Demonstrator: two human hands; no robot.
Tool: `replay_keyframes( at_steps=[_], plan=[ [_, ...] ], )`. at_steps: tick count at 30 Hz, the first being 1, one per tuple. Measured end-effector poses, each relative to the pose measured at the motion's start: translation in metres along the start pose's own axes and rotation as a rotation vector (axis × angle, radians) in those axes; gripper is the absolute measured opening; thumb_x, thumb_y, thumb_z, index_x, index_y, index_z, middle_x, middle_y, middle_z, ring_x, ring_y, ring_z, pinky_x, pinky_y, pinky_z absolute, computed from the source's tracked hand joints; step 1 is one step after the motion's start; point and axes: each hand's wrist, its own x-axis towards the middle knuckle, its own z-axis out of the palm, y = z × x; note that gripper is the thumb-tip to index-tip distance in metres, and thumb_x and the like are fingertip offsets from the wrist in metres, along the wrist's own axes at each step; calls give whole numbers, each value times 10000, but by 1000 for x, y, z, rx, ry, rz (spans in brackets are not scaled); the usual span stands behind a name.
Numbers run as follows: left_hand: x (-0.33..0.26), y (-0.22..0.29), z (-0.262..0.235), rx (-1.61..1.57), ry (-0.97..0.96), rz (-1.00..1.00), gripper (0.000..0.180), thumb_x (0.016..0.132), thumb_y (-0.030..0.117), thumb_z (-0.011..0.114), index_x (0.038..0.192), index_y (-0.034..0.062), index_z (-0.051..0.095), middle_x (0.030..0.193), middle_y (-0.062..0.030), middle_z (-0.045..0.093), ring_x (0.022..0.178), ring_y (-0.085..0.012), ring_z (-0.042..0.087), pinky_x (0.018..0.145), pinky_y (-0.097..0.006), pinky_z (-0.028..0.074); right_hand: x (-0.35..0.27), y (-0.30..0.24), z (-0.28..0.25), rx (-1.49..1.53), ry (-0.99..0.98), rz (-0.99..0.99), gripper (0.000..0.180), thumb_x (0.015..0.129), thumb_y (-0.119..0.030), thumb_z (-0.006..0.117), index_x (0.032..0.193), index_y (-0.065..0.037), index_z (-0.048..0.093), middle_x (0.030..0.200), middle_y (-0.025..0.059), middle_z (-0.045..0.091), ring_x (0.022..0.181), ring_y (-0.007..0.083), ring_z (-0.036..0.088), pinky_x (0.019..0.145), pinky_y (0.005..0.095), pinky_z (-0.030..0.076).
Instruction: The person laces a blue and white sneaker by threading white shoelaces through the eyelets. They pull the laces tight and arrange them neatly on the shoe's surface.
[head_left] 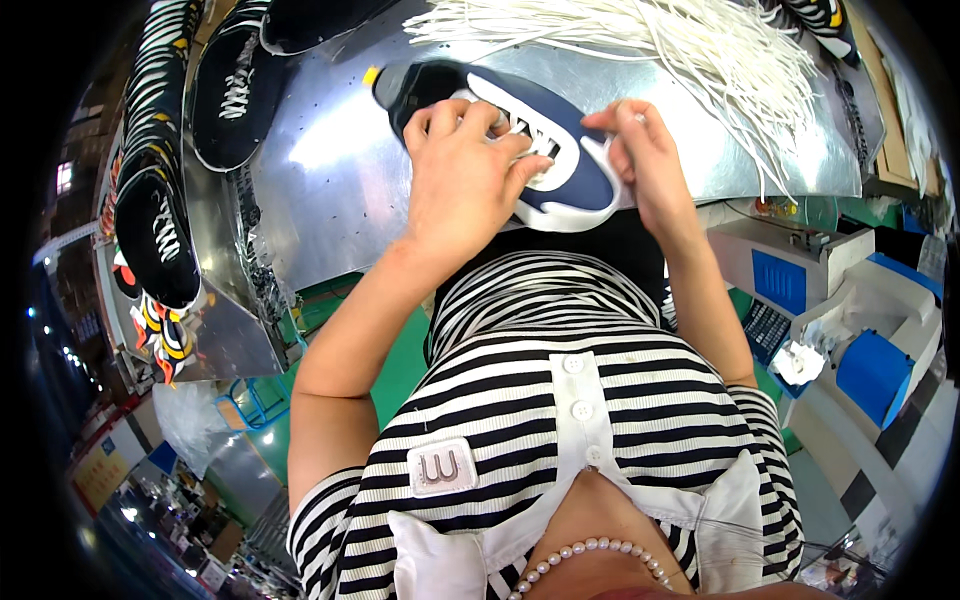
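Note:
A navy and white sneaker (578, 188) lies on the metal tabletop near its front edge, its toe pointing right and towards me. White lace runs in crossed rows over its tongue. My left hand (465, 170) lies over the near side of the shoe, with the fingers curled at the collar and the thumb on the lacing, gripping it. Just beyond the toe, my right hand (645, 155) is raised with its fingers pinched together. Whatever sits in that pinch is too small and blurred to make out.
Loose white shoelaces (720, 75) are heaped at the back right of the metal table (340, 210). To the left stand a dark laced shoe (232, 100) and a row of black shoes (160, 235). A grey and blue machine (840, 310) is below the table's right side.

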Motion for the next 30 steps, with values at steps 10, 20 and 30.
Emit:
replay_keyframes(
  at_steps=[10, 20, 30],
  plan=[
    [-21, -16, 4, -127, 62, -97, 111, 822, 135, 729, 868, 36, 712, 1081, -121, 580, 1123, -289, 532, 1139, -535, 271, -17, 20, 34, -264, -11, -32, 202, 1019, -217, 539, 1114, -39, 539, 905, 33, 578, 608, 71, 470, 505, 234, 341],
    [-14, -47, 9, -433, 9, -127, 180, 791, 237, 753, 819, 62, 721, 1122, -103, 551, 1103, -265, 498, 1072, -440, 305, 7, 26, 58, -1033, 118, -426, 204, 976, -236, 557, 1097, -73, 549, 1057, 108, 603, 845, 355, 652, 683, 460, 511],
    [-40, -41, 2, -310, 189, -108, 237, 831, 161, 706, 1030, 51, 640, 1235, -170, 520, 1232, -362, 441, 1121, -486, 278, 5, 29, 61, -1065, 167, -363, 206, 986, -229, 534, 1116, -70, 543, 1060, 129, 652, 845, 370, 665, 728, 463, 500]
  ],
)
